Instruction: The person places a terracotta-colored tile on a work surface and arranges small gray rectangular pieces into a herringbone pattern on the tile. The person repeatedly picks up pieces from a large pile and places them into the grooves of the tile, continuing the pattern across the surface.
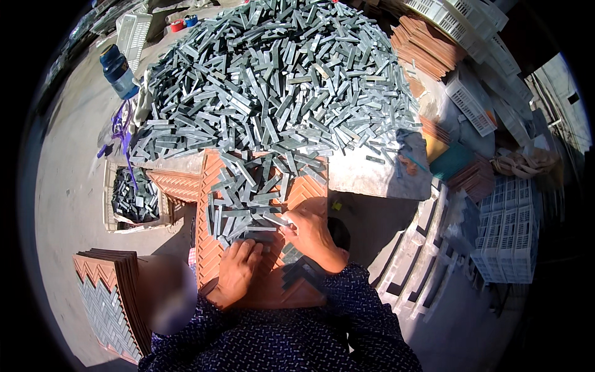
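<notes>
Left hand [240, 263]: fingers bent; can't tell if holding
Right hand [310, 237]: fingers narrow; can't tell if holding
Loose strips [246, 175]: just past fingers
Done: few set strips [302, 273], bodyward of right fingers
To fill: orange tray [209, 254] grooves, left of left fingers

left hand [240, 266] back up, fingers bent; right hand [312, 235] farther forward, angled leftward, fingers curled

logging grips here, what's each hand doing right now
Left hand: curled at the strips; grip can't be told.
Right hand: closed, pinching a strip.
</notes>
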